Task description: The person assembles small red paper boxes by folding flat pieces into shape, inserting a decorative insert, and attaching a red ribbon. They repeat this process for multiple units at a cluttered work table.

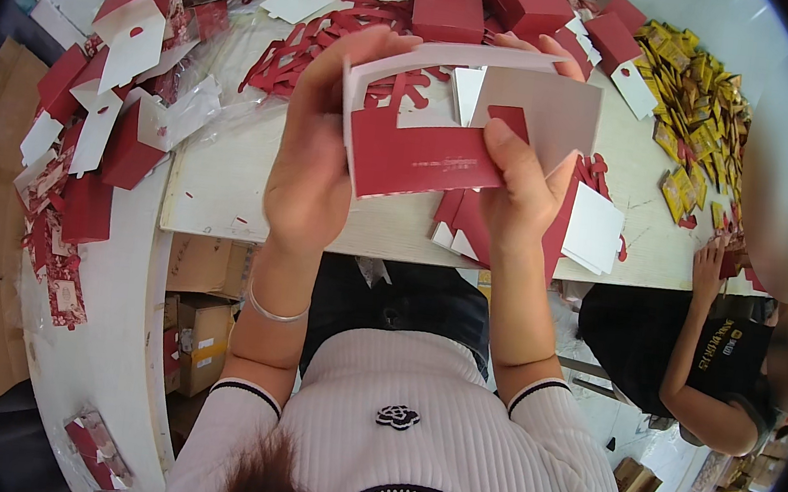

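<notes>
Raised over the table, a partly folded paper gift box (412,162), red outside and white inside, is held between both of my hands. My left hand (311,170) is wrapped round its left side, with the fingers behind the far edge. On the other side my right hand (527,188) grips the box, thumb pressed on the red panel near a cut-out and fingertips over the far rim. Through the box's open middle the table shows. Below my right hand lies a stack of flat red-and-white box blanks (459,219). Red ribbons (339,34) are heaped behind my left hand.
Folded red boxes (447,11) line the table's far side, and more red boxes (140,147) pile up at the left. Yellow packets (701,115) are heaped at the right, near a co-worker's hand (706,269). Cardboard cartons (201,341) stand under the table.
</notes>
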`<state>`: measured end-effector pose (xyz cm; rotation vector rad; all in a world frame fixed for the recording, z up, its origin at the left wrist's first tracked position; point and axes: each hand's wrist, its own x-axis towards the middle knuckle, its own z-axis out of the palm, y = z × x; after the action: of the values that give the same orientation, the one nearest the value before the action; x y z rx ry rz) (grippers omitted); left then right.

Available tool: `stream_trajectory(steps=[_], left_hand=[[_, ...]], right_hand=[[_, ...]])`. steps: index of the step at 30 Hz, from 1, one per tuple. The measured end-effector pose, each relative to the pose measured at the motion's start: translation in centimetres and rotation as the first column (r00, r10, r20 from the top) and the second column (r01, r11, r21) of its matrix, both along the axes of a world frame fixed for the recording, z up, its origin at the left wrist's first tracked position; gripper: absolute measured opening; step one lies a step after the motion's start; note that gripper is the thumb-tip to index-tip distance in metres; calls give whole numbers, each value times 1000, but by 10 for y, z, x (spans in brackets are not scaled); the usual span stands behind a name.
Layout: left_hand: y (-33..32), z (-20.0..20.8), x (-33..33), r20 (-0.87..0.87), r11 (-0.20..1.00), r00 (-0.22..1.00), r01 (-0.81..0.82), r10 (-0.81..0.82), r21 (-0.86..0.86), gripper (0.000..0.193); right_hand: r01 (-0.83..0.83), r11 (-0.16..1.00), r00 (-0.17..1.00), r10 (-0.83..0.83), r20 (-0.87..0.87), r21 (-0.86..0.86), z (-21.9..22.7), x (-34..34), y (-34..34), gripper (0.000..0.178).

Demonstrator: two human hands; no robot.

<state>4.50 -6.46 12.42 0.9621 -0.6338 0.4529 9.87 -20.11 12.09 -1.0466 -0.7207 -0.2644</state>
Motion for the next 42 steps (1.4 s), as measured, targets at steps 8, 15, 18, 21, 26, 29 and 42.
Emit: stream_trajectory(steps=[8, 15, 18, 21, 26, 29, 42], left_hand=[[9, -3, 7, 9, 914, 935, -348, 354, 209, 31], [11, -13, 13, 80, 858, 906, -421, 416, 295, 25], [20, -12, 14, 216, 805, 906, -423, 364, 417, 26], [13, -6, 12, 194, 816, 903, -430, 384, 387, 25], [14, -8, 18, 227, 771, 857, -515, 462, 375, 27], [15, -9, 20, 299, 720, 815, -579, 497, 382, 28], [7, -12, 26, 291, 643, 741, -671, 606, 370, 25]], right_hand=[[-260, 962, 964, 254, 82, 85, -14, 7, -4, 40], [-58, 998, 996, 59, 71, -17, -12, 7, 0, 22], [-48, 997, 989, 56, 140, -66, -9, 6, -6, 18], [67, 986, 973, -31, 229, -152, -7, 2, -5, 21], [319, 916, 905, -218, 365, -243, 0, -1, 2, 36], [365, 890, 865, -217, 452, -272, 1, 2, 1, 36], [50, 996, 987, -62, 148, 79, 3, -1, -2, 49]])
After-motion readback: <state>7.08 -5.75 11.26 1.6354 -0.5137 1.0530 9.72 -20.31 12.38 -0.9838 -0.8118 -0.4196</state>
